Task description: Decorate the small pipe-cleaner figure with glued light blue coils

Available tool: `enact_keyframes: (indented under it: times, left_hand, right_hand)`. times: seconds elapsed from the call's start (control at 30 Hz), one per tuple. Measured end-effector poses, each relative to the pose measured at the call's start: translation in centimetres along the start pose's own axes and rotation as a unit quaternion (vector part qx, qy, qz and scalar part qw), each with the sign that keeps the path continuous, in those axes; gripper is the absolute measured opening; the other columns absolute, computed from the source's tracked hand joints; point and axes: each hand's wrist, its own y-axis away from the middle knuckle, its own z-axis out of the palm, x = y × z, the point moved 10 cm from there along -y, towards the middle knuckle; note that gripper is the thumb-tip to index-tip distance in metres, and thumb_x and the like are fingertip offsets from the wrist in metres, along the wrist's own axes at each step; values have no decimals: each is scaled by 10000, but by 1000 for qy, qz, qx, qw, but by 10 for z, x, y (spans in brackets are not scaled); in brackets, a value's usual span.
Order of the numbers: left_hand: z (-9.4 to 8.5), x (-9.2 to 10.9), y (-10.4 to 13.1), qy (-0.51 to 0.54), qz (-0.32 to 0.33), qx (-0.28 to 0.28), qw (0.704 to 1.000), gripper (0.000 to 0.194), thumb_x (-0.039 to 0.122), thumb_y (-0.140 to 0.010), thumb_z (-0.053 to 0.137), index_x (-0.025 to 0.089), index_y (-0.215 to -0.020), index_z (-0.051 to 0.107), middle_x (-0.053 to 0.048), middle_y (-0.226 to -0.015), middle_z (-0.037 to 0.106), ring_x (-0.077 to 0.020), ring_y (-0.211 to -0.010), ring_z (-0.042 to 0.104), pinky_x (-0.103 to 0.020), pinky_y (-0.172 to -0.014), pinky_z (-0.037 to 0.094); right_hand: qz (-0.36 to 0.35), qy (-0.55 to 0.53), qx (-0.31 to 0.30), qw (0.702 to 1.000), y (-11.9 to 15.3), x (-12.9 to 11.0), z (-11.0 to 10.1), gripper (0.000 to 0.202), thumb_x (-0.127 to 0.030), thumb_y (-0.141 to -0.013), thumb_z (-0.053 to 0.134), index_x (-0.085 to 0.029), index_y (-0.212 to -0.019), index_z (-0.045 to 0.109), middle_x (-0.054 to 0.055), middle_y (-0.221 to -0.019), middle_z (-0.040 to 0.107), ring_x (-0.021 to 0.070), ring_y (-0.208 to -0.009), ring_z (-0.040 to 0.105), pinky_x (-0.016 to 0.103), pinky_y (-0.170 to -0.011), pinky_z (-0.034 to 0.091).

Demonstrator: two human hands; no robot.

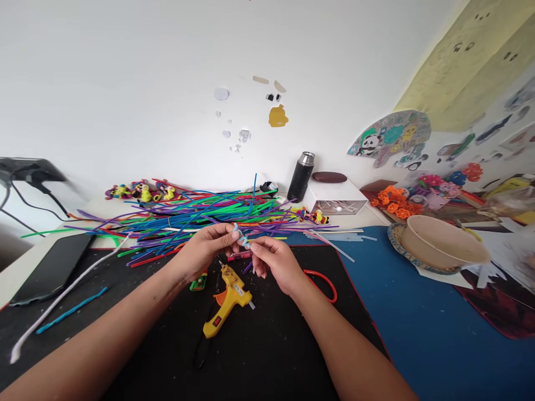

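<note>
Between my two hands, above the black mat [267, 356], is a small light-blue coiled pipe cleaner [244, 241]. My left hand [213, 245] pinches its upper left end between thumb and forefinger. The lower right end is pinched by my right hand [276, 260]. Below them on the mat lies a yellow glue gun [229, 298] with an orange trigger, its nozzle pointing away from me. A small green object [198, 282] rests beside the glue gun, close under my left wrist. Behind my hands spreads a large heap of coloured pipe cleaners [200, 209].
On the left are a black phone-like slab [52, 270], a white pipe cleaner [71, 295] and a twisted blue one [72, 310]. A black thermos [301, 175] and a white box [334, 196] stand at the wall. At right is a beige bowl [447, 239]; glue sticks [336, 246] lie nearer.
</note>
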Motion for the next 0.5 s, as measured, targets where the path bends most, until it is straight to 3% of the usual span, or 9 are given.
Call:
enact_keyframes:
  times: [0.3,0.5]
  left_hand:
    - [13,9,4,-174,28,-55,983,455,629,-817,824,193,-826,695,-14,-727,696,-192,-718,647,-308,-706,526]
    - [28,-3,11,-194,5,-113,975,369,558,-882,788,214,-898,654,-8,-813,726,-214,-786,712,-306,-722,552]
  right_hand:
    - [-1,-34,27,999,-1,-4,-6,436,-597,-808,821,-188,-920,719,-40,-597,632,103,-442,550,215,-404,370]
    - [5,-28,10,1000,0,-1,-1,472,-638,-813,809,-192,-920,697,-36,-601,645,110,-455,573,214,-408,380]
